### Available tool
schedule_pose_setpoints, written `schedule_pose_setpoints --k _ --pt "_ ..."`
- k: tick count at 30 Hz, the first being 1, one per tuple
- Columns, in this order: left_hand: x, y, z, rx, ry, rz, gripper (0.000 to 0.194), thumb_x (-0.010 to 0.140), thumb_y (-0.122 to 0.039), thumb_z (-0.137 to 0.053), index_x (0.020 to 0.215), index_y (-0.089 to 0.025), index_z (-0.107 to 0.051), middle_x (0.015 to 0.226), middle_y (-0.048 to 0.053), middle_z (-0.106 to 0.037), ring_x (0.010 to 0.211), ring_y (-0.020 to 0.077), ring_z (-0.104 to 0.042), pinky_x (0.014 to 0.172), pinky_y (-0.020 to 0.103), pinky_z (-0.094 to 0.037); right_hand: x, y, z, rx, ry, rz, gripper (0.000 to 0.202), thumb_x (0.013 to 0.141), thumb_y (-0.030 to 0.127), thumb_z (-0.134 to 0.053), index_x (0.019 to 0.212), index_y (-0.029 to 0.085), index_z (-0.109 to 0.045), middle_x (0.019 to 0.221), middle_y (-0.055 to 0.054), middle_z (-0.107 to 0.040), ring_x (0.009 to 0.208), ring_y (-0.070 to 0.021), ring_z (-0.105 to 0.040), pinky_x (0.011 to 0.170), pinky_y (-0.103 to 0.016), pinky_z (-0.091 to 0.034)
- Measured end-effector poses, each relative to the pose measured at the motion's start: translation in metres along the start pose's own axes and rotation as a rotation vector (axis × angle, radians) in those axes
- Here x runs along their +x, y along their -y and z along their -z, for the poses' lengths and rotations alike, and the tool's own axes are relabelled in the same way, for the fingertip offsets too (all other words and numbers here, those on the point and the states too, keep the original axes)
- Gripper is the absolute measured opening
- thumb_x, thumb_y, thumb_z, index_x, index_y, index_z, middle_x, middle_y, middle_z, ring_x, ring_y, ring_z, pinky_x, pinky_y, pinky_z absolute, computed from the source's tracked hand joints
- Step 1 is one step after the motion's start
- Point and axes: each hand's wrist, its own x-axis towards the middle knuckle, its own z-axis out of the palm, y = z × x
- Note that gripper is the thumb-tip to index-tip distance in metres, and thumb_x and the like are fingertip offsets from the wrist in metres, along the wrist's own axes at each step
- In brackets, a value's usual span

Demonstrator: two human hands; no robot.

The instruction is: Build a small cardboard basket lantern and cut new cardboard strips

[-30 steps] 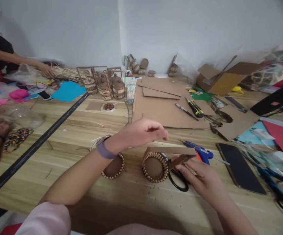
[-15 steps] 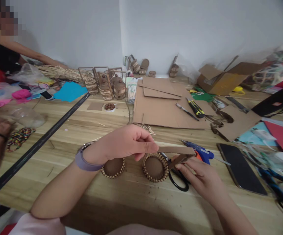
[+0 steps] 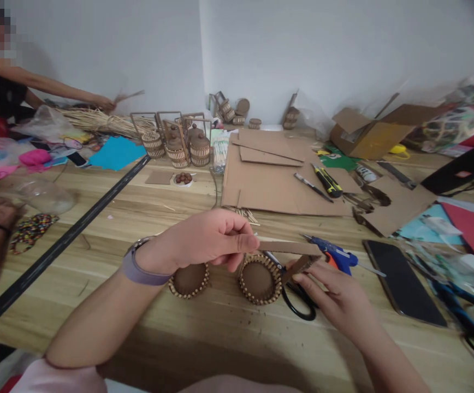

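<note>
A bent cardboard strip (image 3: 288, 249) is held up between my hands above the table. My left hand (image 3: 216, 240) pinches its left end between thumb and fingers. My right hand (image 3: 331, 286) grips the part that folds down at the right corner. Just below, a small round basket (image 3: 260, 280) with a rim of short sticks and a brown cardboard base stands behind the strip. A second such basket (image 3: 188, 279) sits to its left, partly covered by my left hand and wrist. Black-handled scissors (image 3: 300, 308) lie beside the right basket, partly hidden by my right hand.
Behind my right hand lies a blue glue gun (image 3: 337, 255), with a dark phone (image 3: 404, 283) to its right. Cardboard sheets (image 3: 270, 188) bear a yellow-black cutter (image 3: 326, 180). Finished lidded baskets (image 3: 178, 150) stand at the back. A co-worker's hand (image 3: 105, 102) holds straw at far left.
Both hands have shifted slightly left with the cardboard strip, still gripping it. At the far left, the co-worker's hand has lifted some stalks from the straw bundle.
</note>
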Motion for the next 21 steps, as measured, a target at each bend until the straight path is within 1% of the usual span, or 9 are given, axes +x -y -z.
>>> schedule_pose_setpoints --k 4,8,14,18,21 --pt "0.002 0.000 0.000 -0.028 0.018 -0.001 0.039 0.084 -0.053 -0.065 0.073 -0.018 -0.053 0.057 -0.005 -0.059 0.044 0.0055 -0.038 0.043 0.017 -0.026 0.000 -0.001 -0.001 0.009 -0.007 0.004 0.020 0.097 0.024 -0.049 0.087 0.022 -0.067 0.079 -0.004 -0.072 0.073 -0.0161 -0.070 0.065 -0.022 -0.056" --pt "0.003 -0.004 0.003 -0.036 0.034 0.044 0.039 0.081 -0.052 -0.069 0.072 -0.018 -0.053 0.057 -0.004 -0.061 0.043 0.0051 -0.039 0.040 0.017 -0.024 -0.001 -0.002 -0.003 0.015 -0.012 0.013 0.018 0.096 0.022 -0.051 0.091 0.022 -0.069 0.082 -0.004 -0.073 0.075 -0.0164 -0.070 0.067 -0.022 -0.056" --pt "0.004 -0.015 0.007 -0.032 0.087 0.143 0.033 0.081 -0.042 -0.071 0.070 -0.017 -0.052 0.057 -0.004 -0.063 0.041 0.0039 -0.043 0.038 0.015 -0.025 0.000 0.000 -0.002 0.021 -0.013 0.001 0.020 0.097 0.024 -0.051 0.091 0.023 -0.070 0.081 -0.004 -0.073 0.074 -0.0169 -0.070 0.066 -0.024 -0.056" --pt "0.005 -0.020 0.007 -0.015 0.087 0.168 0.029 0.083 -0.038 -0.068 0.071 -0.017 -0.052 0.057 -0.004 -0.064 0.041 0.0041 -0.045 0.038 0.014 -0.027 0.001 0.002 -0.001 0.017 -0.009 -0.005 0.021 0.097 0.024 -0.051 0.083 0.022 -0.067 0.075 -0.004 -0.071 0.070 -0.0163 -0.069 0.063 -0.023 -0.055" --pt "0.005 -0.021 0.006 -0.004 0.096 0.177 0.025 0.085 -0.033 -0.065 0.070 -0.017 -0.052 0.057 -0.003 -0.064 0.040 0.0043 -0.048 0.038 0.014 -0.030 0.001 0.003 -0.001 0.018 -0.008 -0.004 0.020 0.096 0.022 -0.050 0.084 0.022 -0.065 0.076 -0.004 -0.071 0.071 -0.0161 -0.069 0.063 -0.022 -0.055"
